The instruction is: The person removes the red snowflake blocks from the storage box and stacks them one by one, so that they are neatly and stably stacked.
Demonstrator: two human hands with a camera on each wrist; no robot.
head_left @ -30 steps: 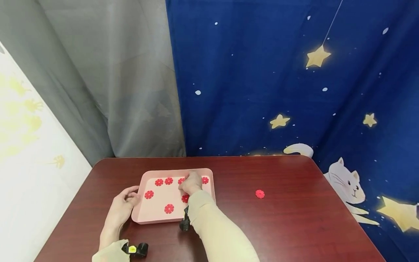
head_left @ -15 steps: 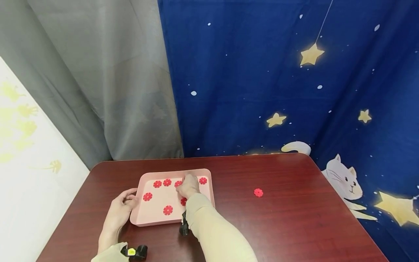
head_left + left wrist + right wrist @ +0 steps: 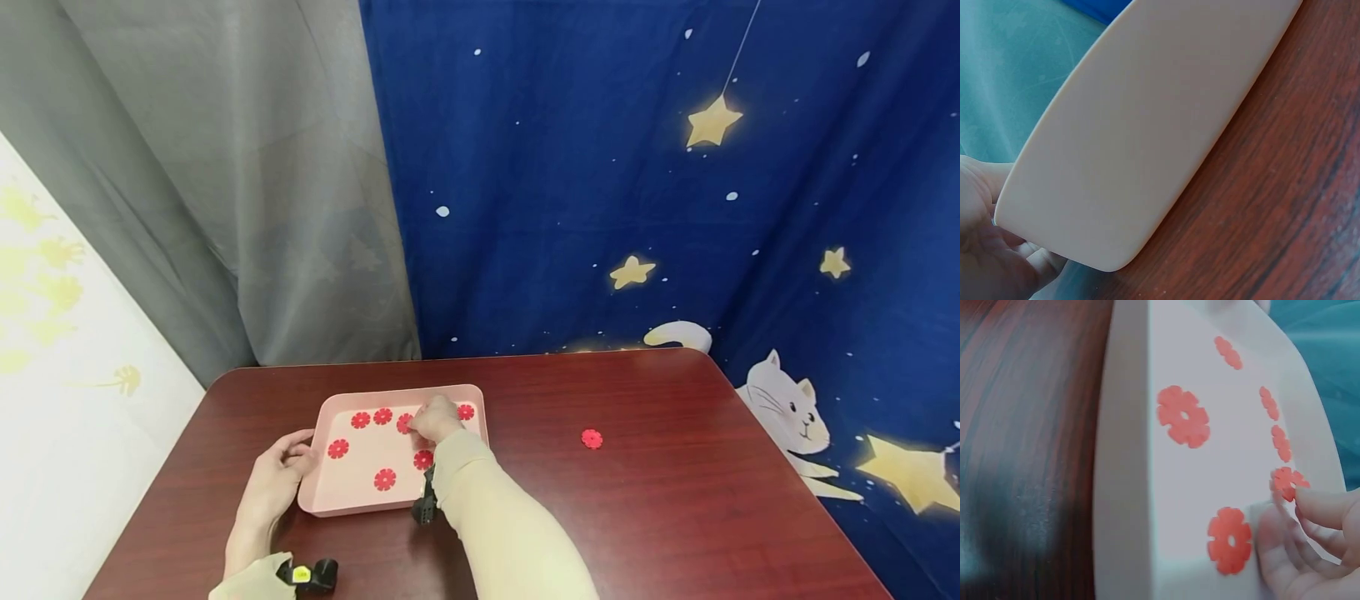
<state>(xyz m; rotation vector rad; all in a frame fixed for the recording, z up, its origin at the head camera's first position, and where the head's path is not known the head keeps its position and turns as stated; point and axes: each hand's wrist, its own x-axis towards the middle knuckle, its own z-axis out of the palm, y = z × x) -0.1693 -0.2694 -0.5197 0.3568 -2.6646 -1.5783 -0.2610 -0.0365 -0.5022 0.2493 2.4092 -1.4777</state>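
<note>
A shallow pink tray (image 3: 352, 507) stands on the table, with several red flower-shaped plastic discs (image 3: 385, 479) lying flat in it. My left hand (image 3: 273, 479) holds the tray's left wall with bent fingers; in the left wrist view, part of that hand (image 3: 997, 250) is hidden behind the wall (image 3: 1141, 131). Over the tray's back right part, my right hand (image 3: 437, 419) pinches one disc (image 3: 1285, 482) by its edge between thumb and finger, beside two discs further left. Another disc (image 3: 1230, 540) lies close to the fingertips. Part of the tray's right side is hidden under the right forearm.
One red disc (image 3: 592, 439) lies on the brown wooden table (image 3: 660, 517), right of the tray. A grey curtain (image 3: 322, 208) and a blue star-patterned curtain (image 3: 555, 183) hang behind the table.
The pinched disc has slid a little left along the tray's back, towards the two discs there, with my right hand. The left hand stays at the tray wall. The head view has shifted slightly.
</note>
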